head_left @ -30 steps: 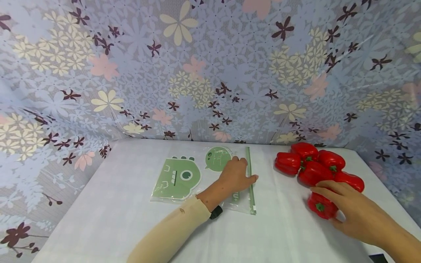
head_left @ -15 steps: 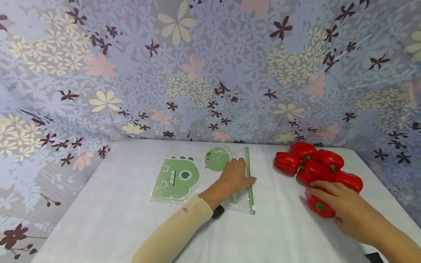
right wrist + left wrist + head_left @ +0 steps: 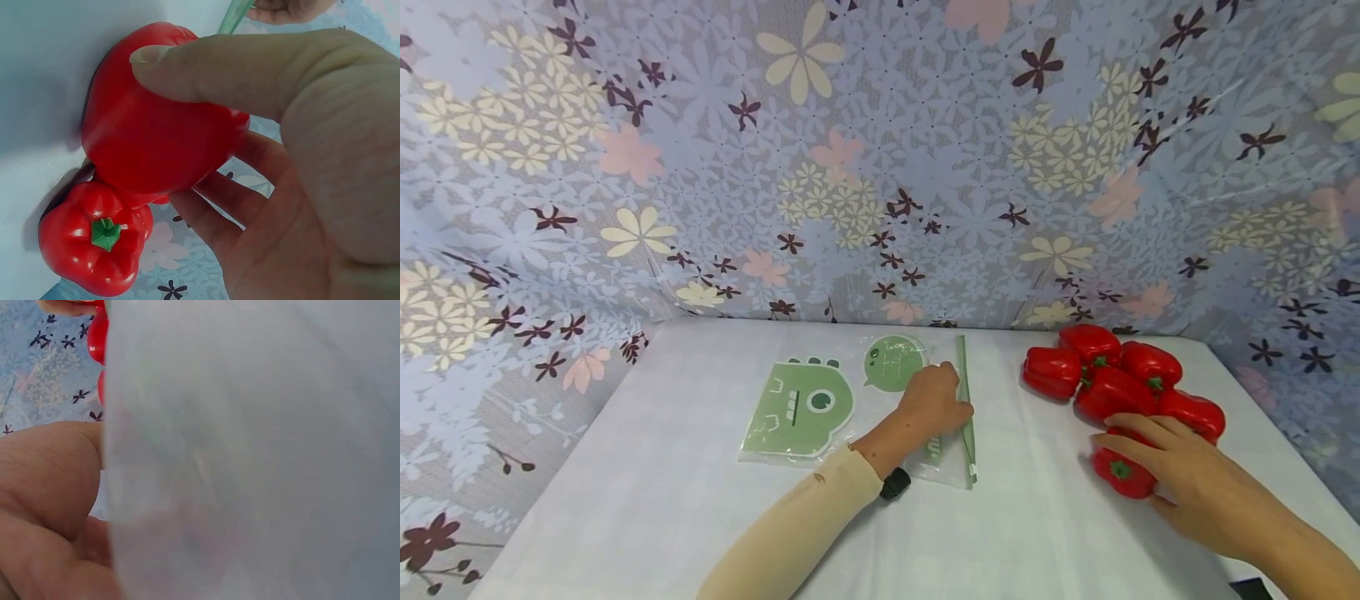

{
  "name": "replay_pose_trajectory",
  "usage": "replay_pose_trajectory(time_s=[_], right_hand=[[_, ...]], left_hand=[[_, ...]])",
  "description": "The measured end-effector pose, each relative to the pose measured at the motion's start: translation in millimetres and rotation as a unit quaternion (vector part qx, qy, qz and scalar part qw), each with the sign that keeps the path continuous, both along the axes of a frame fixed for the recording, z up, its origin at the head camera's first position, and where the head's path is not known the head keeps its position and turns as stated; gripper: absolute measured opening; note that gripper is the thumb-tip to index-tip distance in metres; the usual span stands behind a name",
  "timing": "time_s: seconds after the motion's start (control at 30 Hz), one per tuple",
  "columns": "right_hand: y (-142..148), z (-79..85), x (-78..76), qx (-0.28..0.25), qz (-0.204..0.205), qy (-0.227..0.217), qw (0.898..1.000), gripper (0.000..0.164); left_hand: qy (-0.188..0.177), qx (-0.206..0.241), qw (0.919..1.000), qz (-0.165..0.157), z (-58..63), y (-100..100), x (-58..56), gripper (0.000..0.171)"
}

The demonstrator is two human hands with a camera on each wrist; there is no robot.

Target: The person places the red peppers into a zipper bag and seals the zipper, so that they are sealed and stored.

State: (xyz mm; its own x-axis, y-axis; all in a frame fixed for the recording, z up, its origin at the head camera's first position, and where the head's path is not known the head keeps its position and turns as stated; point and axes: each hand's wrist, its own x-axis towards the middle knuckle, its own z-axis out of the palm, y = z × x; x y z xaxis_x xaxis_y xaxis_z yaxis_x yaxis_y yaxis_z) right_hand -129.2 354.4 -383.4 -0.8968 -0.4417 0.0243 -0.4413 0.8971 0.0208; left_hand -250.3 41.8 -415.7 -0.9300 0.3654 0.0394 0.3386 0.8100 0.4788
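Note:
A clear zip bag point(image 3: 842, 433) with green cartoon prints lies flat on the white tabletop, its green zip strip point(image 3: 968, 442) at the right. My left hand point(image 3: 931, 404) pinches the bag near that strip, fingers curled and thumb drawn in. In the left wrist view a blurred whitish sheet covers most of the picture, and the fingertips are hidden. To the right, my right hand point(image 3: 1202, 483) grips the nearest red bell pepper point(image 3: 1122, 468). The right wrist view has the thumb across this pepper point(image 3: 156, 131) and fingers along its far side.
Several more red bell peppers point(image 3: 1112, 394) sit clustered just behind the gripped one, at the table's back right. A floral cloth point(image 3: 850, 167) hangs behind and beside the white table point(image 3: 1000, 533). A dark object point(image 3: 1251, 588) shows at the lower right edge.
My left thumb has drawn in toward the fingers at the zip strip. My right hand has closed around the nearest bell pepper, which has shifted slightly left.

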Motion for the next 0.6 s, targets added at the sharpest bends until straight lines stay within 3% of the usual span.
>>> replay_pose_trajectory(time_s=[0.37, 0.6], right_hand=[[-2.1, 1.7, 1.4, -0.035, 0.016, 0.004, 0.999, 0.094], [-3.3, 4.3, 2.6, -0.06, 0.028, 0.017, 0.998, 0.096]], left_hand=[[-0.023, 0.057, 0.9978, 0.024, 1.6, -2.0, 3.3, 0.026], [-0.01, 0.081, 0.9965, 0.019, 0.1, -4.4, 0.4, 0.015]])
